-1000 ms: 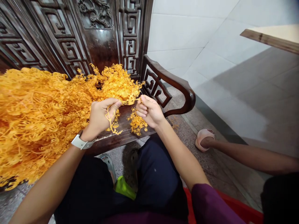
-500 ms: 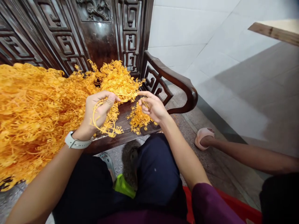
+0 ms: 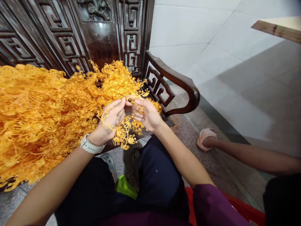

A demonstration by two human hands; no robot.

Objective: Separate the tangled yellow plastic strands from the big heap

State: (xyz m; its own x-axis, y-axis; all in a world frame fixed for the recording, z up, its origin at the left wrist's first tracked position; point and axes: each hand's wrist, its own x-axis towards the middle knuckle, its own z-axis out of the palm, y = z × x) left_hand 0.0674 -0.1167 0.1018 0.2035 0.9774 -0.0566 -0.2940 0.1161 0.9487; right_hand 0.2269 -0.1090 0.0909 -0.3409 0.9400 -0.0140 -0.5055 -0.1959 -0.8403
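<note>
the left hand (image 3: 110, 117) and right hand (image 3: 147, 114) pinch a thin orange sprig (image 3: 123, 133) between their fingertips, just beside the big orange heap (image 3: 35, 110); a light grip seems best, so its fine branches don't snap.

Before us stands a dark wooden worktop (image 3: 147, 133), a bench seat with a fretted, carved back panel (image 3: 101, 34) along its far side and a curved armrest (image 3: 181, 78) at its right end. A great heap of orange dried sprigs (image 3: 39, 106) covers its left part and spills past the near edge. A smaller loose cluster of sprigs (image 3: 137, 127) lies toward the right. On the speckled stone floor (image 3: 188, 141) just beyond the right end, we spot a few orange crumbs (image 3: 177, 121).
</note>
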